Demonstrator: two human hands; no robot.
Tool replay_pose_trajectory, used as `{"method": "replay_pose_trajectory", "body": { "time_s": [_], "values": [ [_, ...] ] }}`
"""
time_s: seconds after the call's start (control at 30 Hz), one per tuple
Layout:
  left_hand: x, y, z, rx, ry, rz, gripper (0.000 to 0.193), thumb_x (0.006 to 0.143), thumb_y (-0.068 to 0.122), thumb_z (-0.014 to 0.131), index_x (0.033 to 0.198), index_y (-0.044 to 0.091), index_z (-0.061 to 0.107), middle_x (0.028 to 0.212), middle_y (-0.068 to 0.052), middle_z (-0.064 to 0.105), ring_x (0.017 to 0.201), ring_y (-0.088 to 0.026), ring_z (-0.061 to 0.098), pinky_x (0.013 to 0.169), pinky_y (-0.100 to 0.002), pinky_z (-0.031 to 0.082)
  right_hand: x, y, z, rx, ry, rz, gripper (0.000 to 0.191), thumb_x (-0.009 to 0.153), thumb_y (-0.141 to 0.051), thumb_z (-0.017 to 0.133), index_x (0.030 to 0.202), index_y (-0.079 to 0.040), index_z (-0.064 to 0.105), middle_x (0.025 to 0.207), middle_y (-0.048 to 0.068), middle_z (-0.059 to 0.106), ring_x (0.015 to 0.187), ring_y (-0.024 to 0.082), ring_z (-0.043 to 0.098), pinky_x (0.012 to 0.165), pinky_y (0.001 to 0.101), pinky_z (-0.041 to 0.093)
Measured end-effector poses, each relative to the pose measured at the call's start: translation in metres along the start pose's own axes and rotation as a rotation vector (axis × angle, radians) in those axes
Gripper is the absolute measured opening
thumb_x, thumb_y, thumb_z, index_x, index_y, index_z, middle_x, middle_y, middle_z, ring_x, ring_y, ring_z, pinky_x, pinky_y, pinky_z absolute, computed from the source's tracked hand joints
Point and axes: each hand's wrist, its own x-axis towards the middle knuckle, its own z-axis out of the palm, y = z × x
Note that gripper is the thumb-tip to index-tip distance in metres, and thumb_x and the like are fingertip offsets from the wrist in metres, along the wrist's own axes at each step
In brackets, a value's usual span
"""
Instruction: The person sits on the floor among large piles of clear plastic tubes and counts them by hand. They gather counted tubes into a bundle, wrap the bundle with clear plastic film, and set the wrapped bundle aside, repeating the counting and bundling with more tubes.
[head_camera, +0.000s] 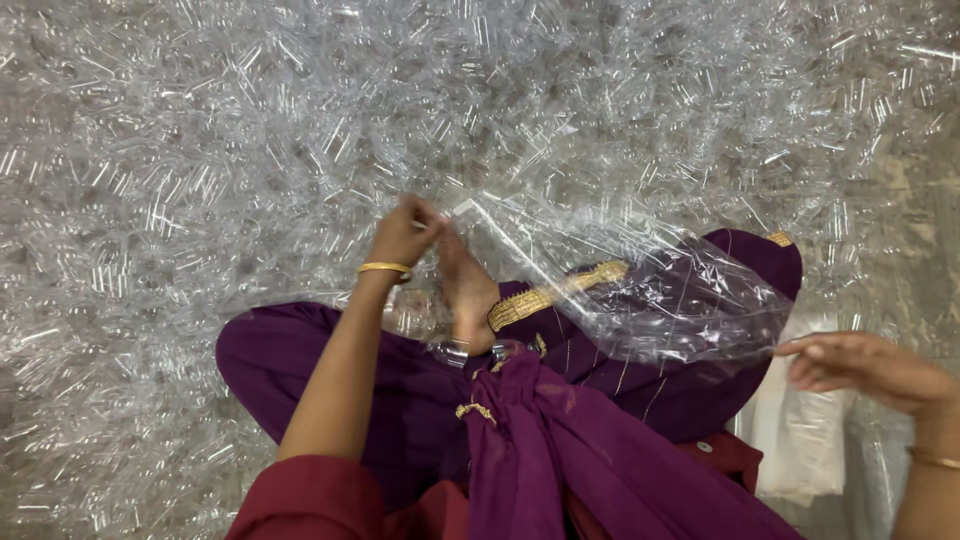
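Note:
My left hand (404, 236), with a gold bangle on its wrist, is pinched shut at the near corner of a clear plastic bag (660, 290). The bag lies spread over my lap, on purple cloth with gold trim (545, 298). My bare foot (468, 292) rests just right of the left hand. My right hand (860, 370) hovers at the right, its fingers stretched out and apart, with the fingertips at the bag's right edge. It holds nothing. A deep heap of small clear plastic pieces (250, 150) covers the floor all around.
The purple garment (300, 360) spreads over my knees, and a purple scarf (560, 450) hangs down the middle. A folded white cloth or bag (800, 440) lies at my right side. The clear pieces reach every edge of the view.

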Motion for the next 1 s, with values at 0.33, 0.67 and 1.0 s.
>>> {"method": "replay_pose_trajectory", "body": {
  "time_s": [0.33,0.67,1.0],
  "values": [
    [-0.031,-0.024,0.002,-0.664,0.255,-0.041,0.036,0.093,0.015,0.074,0.119,0.001,0.053,0.107,-0.016,0.069,0.084,-0.018,0.071,0.074,-0.03,0.06,0.113,-0.263,0.174,-0.489,0.377,-0.994,0.042,0.089,-0.004,0.062,0.131,-0.003,0.064,0.136,0.014,0.061,0.122,0.024,0.064,0.103,0.0402,0.055],
    [-0.053,-0.028,-0.007,-0.761,0.153,-0.027,0.06,0.102,0.015,0.06,0.159,0.01,0.04,0.124,-0.015,0.068,0.094,-0.017,0.069,0.087,-0.032,0.058,0.243,-0.355,0.373,-1.334,0.557,-1.487,0.055,0.077,0.003,0.064,0.131,-0.005,0.064,0.151,0.033,0.043,0.134,0.048,0.047,0.106,0.0507,0.046],
    [-0.061,-0.012,0.001,-0.856,-0.033,0.075,0.069,0.104,0.021,0.06,0.164,0.016,0.027,0.136,-0.018,0.064,0.106,-0.017,0.067,0.091,-0.032,0.058,0.197,-0.361,0.361,-0.654,0.111,-0.803,0.022,0.101,-0.025,0.061,0.095,-0.005,0.071,0.088,0.011,0.075,0.082,0.021,0.072,0.073,0.0341,0.058]
  ]
}}
